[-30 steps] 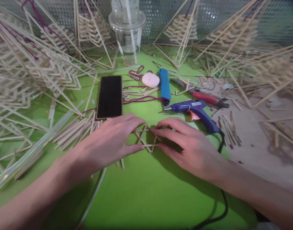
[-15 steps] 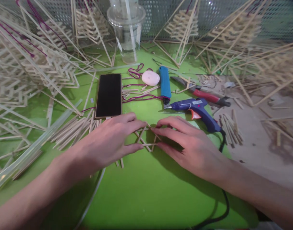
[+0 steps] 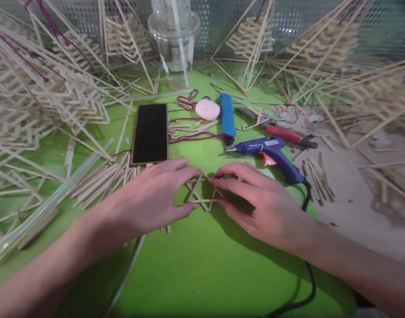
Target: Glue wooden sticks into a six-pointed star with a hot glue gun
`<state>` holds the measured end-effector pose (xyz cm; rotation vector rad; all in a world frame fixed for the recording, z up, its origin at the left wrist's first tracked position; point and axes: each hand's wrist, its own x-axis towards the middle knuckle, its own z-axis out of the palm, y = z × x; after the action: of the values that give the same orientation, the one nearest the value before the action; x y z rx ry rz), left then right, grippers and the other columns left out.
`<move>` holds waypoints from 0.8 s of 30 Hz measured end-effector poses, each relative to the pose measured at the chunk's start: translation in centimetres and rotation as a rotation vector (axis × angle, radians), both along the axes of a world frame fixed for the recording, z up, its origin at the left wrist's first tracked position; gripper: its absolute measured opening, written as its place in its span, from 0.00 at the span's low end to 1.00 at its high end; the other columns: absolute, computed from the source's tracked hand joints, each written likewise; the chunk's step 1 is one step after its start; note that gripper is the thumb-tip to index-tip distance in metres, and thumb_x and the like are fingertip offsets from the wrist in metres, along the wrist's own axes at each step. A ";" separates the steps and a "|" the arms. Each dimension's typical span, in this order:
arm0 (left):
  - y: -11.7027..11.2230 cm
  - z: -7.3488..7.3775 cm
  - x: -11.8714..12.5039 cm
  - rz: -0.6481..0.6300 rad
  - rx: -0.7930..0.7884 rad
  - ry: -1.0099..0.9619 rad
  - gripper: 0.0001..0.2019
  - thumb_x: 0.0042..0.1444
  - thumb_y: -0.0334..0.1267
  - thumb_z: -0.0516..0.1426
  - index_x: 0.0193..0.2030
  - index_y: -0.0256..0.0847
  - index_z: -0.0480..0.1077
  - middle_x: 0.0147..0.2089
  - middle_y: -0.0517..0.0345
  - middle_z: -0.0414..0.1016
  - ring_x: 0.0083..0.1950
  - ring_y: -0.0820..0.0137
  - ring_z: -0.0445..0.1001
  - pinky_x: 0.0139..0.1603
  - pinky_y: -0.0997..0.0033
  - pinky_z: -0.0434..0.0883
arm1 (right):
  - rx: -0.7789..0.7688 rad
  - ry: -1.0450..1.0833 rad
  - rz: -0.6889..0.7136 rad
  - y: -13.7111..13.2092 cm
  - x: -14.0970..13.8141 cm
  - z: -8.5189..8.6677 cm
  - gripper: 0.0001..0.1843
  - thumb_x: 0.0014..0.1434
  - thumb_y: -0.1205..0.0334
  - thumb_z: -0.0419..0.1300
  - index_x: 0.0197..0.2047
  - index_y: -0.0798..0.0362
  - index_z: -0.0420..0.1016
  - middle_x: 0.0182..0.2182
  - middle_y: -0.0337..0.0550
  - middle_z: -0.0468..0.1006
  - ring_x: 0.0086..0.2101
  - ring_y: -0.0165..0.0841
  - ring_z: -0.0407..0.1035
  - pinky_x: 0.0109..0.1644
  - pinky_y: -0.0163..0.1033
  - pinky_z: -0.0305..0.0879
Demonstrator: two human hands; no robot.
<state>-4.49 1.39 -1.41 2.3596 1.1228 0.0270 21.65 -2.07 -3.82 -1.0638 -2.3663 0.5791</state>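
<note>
Head view, looking down on a green mat (image 3: 202,265). Dead centre, a small star of thin pale sticks (image 3: 201,191), lying flat, crossed into triangles with open gaps showing green through them. Sticks slim, straw-coloured, ends poking out past the crossings; lower bar running level between both thumbs. Left hand (image 3: 152,196) pressed in from the left, fingers close together and laid flat, index tip on the upper arm, thumb on the lower bar. Right hand (image 3: 262,203) mirrored from the right, fingers slightly fanned, index tip touching the upper point, thumb on the lower bar's right end. Both hands pinning the star down on the mat rather than lifting it.

Just behind the left hand, a dark phone (image 3: 150,133), face up. Behind the right hand, a blue glue gun (image 3: 272,154) on its side, nozzle pointing left, black cord trailing off toward the near edge. Further back, a blue lighter (image 3: 227,115), a white oval case (image 3: 208,109), red-handled pliers (image 3: 282,131). A bundle of loose sticks (image 3: 99,183) left of the phone. Stacked stick structures (image 3: 40,101) crowding the left and back, a clear plastic cup (image 3: 174,44) at rear centre.
</note>
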 end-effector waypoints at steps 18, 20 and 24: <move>0.5 0.2 -0.3 -0.080 0.004 -0.016 0.24 0.74 0.46 0.59 0.72 0.40 0.69 0.61 0.48 0.76 0.57 0.58 0.79 0.58 0.60 0.76 | -0.020 -0.018 0.005 -0.1 0.1 0.2 0.17 0.70 0.71 0.60 0.59 0.62 0.81 0.55 0.57 0.80 0.54 0.45 0.76 0.57 0.51 0.80; 0.4 0.2 -0.3 -0.080 0.002 -0.016 0.25 0.74 0.46 0.59 0.73 0.40 0.69 0.61 0.49 0.76 0.56 0.58 0.79 0.58 0.60 0.76 | -0.027 -0.025 0.007 -0.1 0.1 0.3 0.17 0.70 0.70 0.60 0.60 0.61 0.80 0.56 0.57 0.80 0.54 0.46 0.75 0.57 0.52 0.79; 0.4 0.2 -0.5 -0.089 0.018 -0.035 0.25 0.74 0.48 0.59 0.73 0.41 0.69 0.63 0.49 0.76 0.57 0.58 0.79 0.57 0.61 0.77 | -0.024 -0.032 0.010 -0.1 0.2 0.4 0.17 0.71 0.70 0.60 0.60 0.61 0.80 0.56 0.57 0.79 0.56 0.46 0.74 0.58 0.53 0.77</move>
<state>-4.98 1.75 -1.25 2.4128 1.0040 0.0469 21.89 -2.17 -3.42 -1.0801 -2.3994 0.5991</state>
